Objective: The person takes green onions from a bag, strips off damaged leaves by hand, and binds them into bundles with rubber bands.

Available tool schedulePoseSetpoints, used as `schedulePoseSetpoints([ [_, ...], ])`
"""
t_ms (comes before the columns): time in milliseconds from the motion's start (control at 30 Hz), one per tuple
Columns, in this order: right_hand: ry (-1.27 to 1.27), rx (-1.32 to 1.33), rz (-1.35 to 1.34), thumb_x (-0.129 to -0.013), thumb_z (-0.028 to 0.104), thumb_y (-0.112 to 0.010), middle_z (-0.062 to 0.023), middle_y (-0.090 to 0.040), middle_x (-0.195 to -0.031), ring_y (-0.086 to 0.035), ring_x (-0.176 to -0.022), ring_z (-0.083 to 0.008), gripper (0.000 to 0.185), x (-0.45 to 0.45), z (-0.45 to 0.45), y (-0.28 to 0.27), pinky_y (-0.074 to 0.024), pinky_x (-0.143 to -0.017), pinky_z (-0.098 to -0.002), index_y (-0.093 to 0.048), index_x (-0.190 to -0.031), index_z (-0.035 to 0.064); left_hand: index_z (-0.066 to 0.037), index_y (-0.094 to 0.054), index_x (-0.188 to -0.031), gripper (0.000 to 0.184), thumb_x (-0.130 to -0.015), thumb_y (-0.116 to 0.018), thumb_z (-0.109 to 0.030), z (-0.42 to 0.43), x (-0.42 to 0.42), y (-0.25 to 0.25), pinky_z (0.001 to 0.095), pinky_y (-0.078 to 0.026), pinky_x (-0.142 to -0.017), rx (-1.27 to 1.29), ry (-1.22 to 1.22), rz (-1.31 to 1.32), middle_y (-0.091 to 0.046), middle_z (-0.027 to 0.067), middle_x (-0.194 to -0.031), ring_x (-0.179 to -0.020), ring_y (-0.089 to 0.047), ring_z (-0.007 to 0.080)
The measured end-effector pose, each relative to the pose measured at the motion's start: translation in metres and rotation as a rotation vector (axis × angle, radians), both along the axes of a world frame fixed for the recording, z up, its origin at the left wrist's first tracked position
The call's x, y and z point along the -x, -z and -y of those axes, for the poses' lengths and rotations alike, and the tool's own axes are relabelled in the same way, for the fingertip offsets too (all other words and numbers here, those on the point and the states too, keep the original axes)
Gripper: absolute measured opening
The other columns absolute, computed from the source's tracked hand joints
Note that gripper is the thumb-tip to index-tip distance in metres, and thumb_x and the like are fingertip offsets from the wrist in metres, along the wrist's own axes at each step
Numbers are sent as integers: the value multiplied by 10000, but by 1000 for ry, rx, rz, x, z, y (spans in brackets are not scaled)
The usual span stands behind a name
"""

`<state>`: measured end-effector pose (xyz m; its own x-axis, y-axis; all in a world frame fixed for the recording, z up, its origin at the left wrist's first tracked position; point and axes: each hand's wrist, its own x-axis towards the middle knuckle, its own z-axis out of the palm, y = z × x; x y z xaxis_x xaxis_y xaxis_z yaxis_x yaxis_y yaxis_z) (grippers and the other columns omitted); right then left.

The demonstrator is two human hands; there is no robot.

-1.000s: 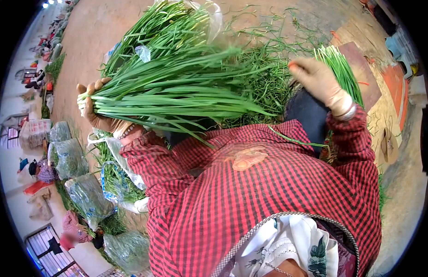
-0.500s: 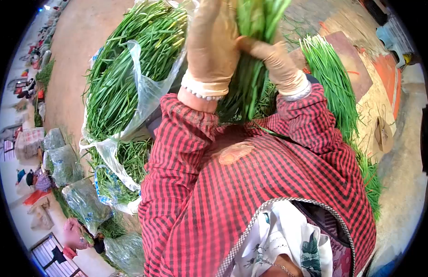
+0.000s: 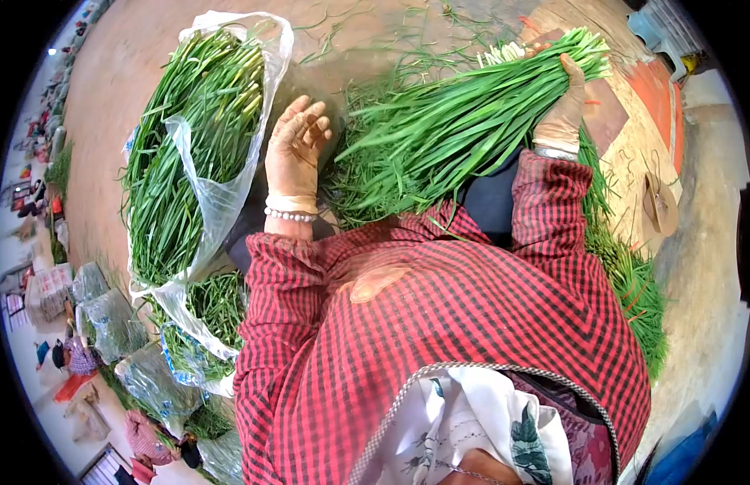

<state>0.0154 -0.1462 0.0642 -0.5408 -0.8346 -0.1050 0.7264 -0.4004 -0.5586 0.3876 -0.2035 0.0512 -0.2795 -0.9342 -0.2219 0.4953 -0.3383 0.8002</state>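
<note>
My right hand (image 3: pixel 562 109), in a thin tan glove, grips a bunch of garlic chives (image 3: pixel 464 121) near its pale stem ends. The leaves fan out to the left over my lap. My left hand (image 3: pixel 296 149), gloved too and with a bead bracelet at the wrist, is raised with nothing in it, its fingers loosely bent and apart. It is between the held chives and a white plastic bag (image 3: pixel 217 202) packed with more chives (image 3: pixel 189 137). Beneath the held bunch, the pale ends of other chives (image 3: pixel 504 55) show partly.
Loose leaf scraps (image 3: pixel 367 48) litter the floor ahead. On my right are a board (image 3: pixel 642 182) with ties on it and more chives (image 3: pixel 638 299). A blue stool (image 3: pixel 658 36) stands at the far right. Filled clear bags (image 3: pixel 116 323) and other people (image 3: pixel 77 356) are at the left.
My right hand has swung the chives right and down, from upright to lying across my lap. My left hand has come off the bunch and moved left and down.
</note>
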Motion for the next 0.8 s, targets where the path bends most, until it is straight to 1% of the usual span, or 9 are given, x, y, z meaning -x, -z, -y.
schedulePoseSetpoints([
  [100, 71, 5, -32, -822, 211, -608, -150, -638, -1002, -617, -910, -278, 284, 33, -10, -2, -520, -850, -400, -592, -1013, 1, -31, -499, -1277, 401, -911, -565, -179, -3, 2, -8, 313, -510, -821, -13, 54, 125, -631, 114, -1138, -938, -621, 185],
  [267, -52, -16, -372, -858, 260, -606, -131, -636, -975, -638, -789, -194, 369, 122, -66, -95, -552, -702, -294, -582, -1082, -32, -15, -502, -1271, 391, -916, -560, -167, 11, 7, -6, 299, -517, -782, -31, 102, 322, -648, 117, -1088, -874, -633, 183],
  [367, -209, -335, -607, -835, 299, -654, -110, -637, -942, -639, -732, -166, 437, 155, -80, -142, -552, -629, -265, -572, -1122, -21, -12, -512, -1258, 381, -909, -563, -157, 30, 28, 18, 284, -517, -763, -49, 268, 236, -654, 115, -1079, -862, -637, 179],
  [433, -225, -682, -1060, -806, 305, -692, -99, -641, -919, -635, -736, -152, 472, 164, -70, -149, -549, -654, -268, -570, -1131, -15, -18, -531, -1244, 378, -902, -573, -173, 27, 70, 10, 273, -507, -765, -64, 337, 447, -660, 113, -1085, -872, -641, 166],
  [500, -173, -634, -1402, -793, 232, -685, -68, -637, -925, -593, -741, -114, 461, 136, -51, -142, -493, -690, -249, -557, -1180, 17, -48, -579, -1192, 369, -877, -607, -238, 24, 105, 12, 282, -482, -808, -60, 476, 484, -677, 65, -1039, -898, -633, 141],
  [633, -459, -929, -1709, -790, 285, -693, -130, -618, -1105, -602, -936, -194, 639, 159, -2, -45, -480, -820, -312, -461, -1331, 36, -18, -551, -1239, 382, -899, -577, -191, 22, 189, 35, 294, -468, -872, 61, 781, 643, -627, 72, -1151, -1049, -579, 153],
  [700, -350, -1178, -1983, -763, 367, -728, -191, -581, -1203, -575, -1101, -294, 787, 129, 16, 27, -458, -917, -368, -386, -1385, 28, 2, -506, -1279, 446, -890, -593, -198, 22, 228, 78, 307, -447, -926, 279, 850, 664, -611, 79, -1167, -1083, -558, 185],
  [767, 147, -1186, -2142, -694, 620, -681, -245, -611, -1144, -560, -1114, -409, 968, 97, 11, 109, -406, -994, -446, -392, -1358, -22, 19, -455, -1309, 500, -883, -601, -200, 11, 263, 101, 323, -420, -975, 543, 800, 467, -593, 106, -1196, -1121, -542, 209],
  [800, 144, -1182, -2147, -694, 620, -681, -245, -611, -1144, -560, -1114, -409, 968, 99, 11, 107, -406, -994, -446, -392, -1358, -22, 25, -423, -1328, 568, -860, -621, -229, 5, 271, 91, 343, -410, -990, 475, 839, 618, -590, 147, -1204, -1149, -541, 243],
])
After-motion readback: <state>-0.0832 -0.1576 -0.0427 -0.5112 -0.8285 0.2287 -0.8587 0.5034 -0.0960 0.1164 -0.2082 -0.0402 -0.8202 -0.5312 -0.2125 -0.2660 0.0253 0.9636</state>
